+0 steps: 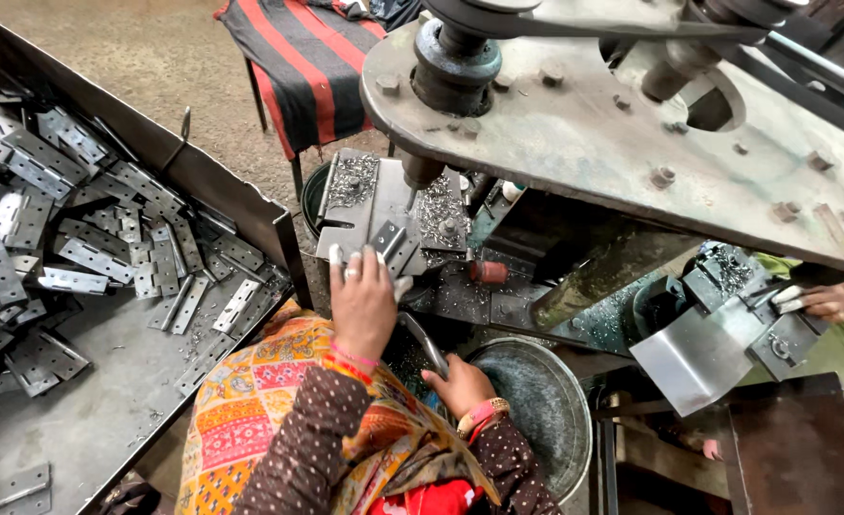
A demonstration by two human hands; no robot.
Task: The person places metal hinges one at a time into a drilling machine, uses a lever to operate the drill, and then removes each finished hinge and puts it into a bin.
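Note:
My left hand (363, 298) presses flat on a metal hinge (390, 244) lying on the small steel table (338, 229) of a drill press, fingers spread over the near edge of the hinge. The drill bit (412, 194) hangs just above the far end of the hinge. Lower down, my right hand (460, 381) is closed around a curved metal lever (426, 343). Metal shavings (350, 179) are piled on the table on both sides of the bit.
A big steel tray (107, 420) at the left holds several loose hinges (97, 257). A round metal basin (546, 401) sits below right. The machine's heavy plate and pulley (455, 57) overhang. Another person's hand (827, 300) works at the far right. A striped cloth (307, 67) lies behind.

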